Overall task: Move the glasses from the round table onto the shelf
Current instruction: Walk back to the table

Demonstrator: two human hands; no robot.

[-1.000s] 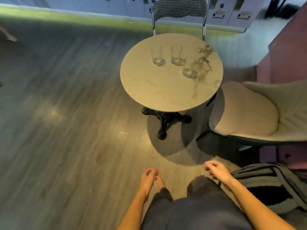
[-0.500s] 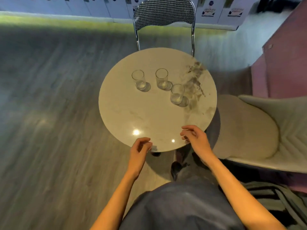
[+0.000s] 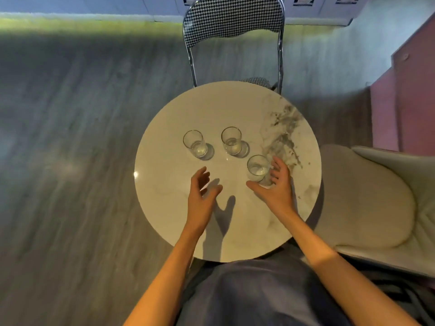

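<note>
Right hand (image 3: pixel 276 187) open (cupping near glass (image 3: pixel 257 167)); left hand (image 3: pixel 202 191) open; chair (image 3: pixel 234 22) behind table (image 3: pixel 164 196).

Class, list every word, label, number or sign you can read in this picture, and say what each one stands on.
Nothing here can be read.
White cabinet fronts along the far wall: small printed labels, too small and blurred to read.
Glasses, round table, checked chair: no text visible.

Clear glass tumblers (image 3: pixel 231 140); glossy marbled tabletop (image 3: pixel 235 227); chrome-framed houndstooth-cloth chair (image 3: pixel 233 17); wood-grain floor (image 3: pixel 70 161)
</note>
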